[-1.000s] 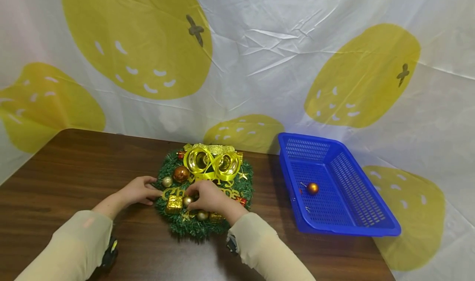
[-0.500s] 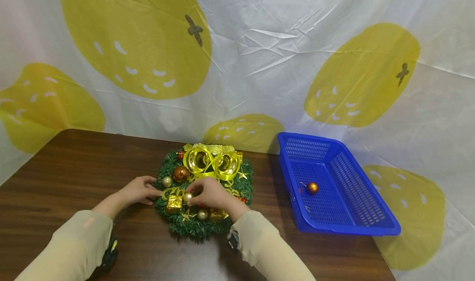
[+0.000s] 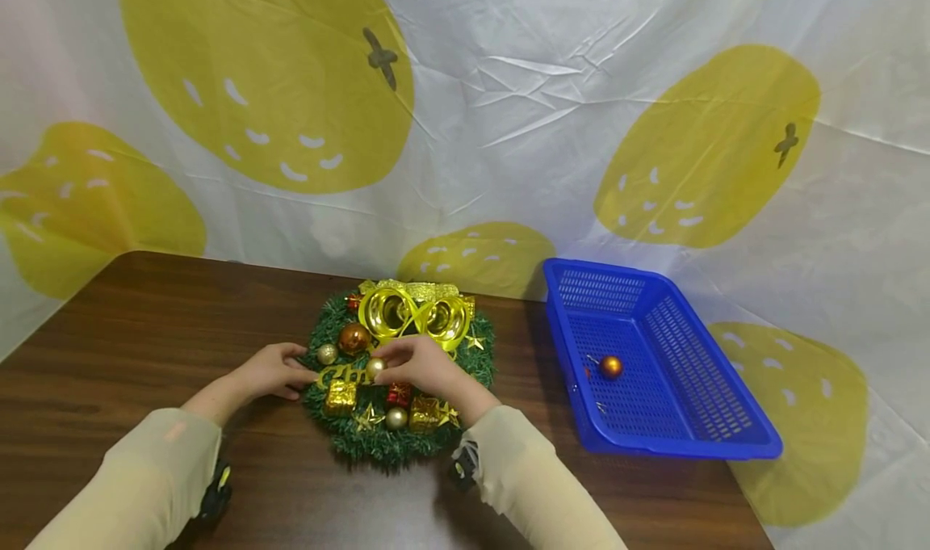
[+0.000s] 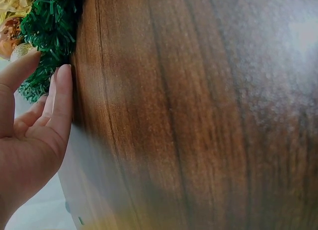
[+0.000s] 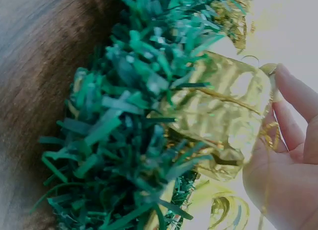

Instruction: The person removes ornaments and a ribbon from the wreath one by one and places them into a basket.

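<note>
head: evenly lit | left wrist: tabletop [image 4: 198,111] glare | right wrist: hazy, overexposed

1 wreath [image 3: 387,451], 1 basket [image 3: 657,380]

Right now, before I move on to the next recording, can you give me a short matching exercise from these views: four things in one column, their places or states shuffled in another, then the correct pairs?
Things
1. Left hand
2. Right hand
3. Orange ball
4. Gold bells

Places or states
A. On the far part of the wreath
B. Inside the blue basket
C. At the wreath's left edge
D. Fingers pinching a small gold ball

Pairs: 1-C, 2-D, 3-B, 4-A
</note>
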Available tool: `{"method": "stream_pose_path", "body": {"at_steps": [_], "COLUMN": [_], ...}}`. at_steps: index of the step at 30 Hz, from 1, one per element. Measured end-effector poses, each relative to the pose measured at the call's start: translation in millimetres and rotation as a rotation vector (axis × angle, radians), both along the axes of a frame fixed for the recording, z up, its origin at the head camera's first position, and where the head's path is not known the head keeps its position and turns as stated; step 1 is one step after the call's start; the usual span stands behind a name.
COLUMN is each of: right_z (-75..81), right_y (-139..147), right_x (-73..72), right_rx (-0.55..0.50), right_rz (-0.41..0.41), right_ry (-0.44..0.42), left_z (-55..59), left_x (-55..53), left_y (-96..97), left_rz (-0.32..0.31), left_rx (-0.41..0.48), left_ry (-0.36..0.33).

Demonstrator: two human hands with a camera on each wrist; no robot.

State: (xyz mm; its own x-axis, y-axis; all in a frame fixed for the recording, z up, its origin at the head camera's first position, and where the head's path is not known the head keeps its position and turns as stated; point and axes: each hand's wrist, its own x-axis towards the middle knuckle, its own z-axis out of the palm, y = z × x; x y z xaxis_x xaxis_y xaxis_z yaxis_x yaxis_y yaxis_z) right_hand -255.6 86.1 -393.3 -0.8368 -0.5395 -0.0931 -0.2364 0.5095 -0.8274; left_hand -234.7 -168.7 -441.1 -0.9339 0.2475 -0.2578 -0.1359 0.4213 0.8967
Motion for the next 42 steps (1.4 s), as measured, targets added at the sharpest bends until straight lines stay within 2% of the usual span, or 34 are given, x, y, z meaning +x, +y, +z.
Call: {"method": "stream_pose_path", "body": {"at_steps": [5,10,24,31,42], "right_z": [4.6,8.2,27.6,36.4,52.0], "right_y": [5.3,11.8,32.7,45.2,67.8], "right_x": [-1.1,-3.5,-8.0,-9.6,-16.1], "right_rx": [-0.06,-0.081,-0.16,-0.159,-0.231], "right_rz": [-0.026,-0.042,-0.068,-0.098,-0.146], "right_ry": [-0.073,-0.106,-0.128,-0.086,-0.094], "left_z": [0.1,0.5,-0.1,0.3,3.4], "left_x": [-1.0,-0.9,-0.5,-0.1,1.8], "left_y": [-0.6,-0.4,-0.8,-0.1,-0.2], "left_rz": [-0.006,-0.005,-0.011,-0.013,-0.017], "left_rx": [-0.006,-0.012,-0.005,-0.007,-0.003], "left_ry": [0.001,-0.001,0.0,-0.002,-0.01]}}
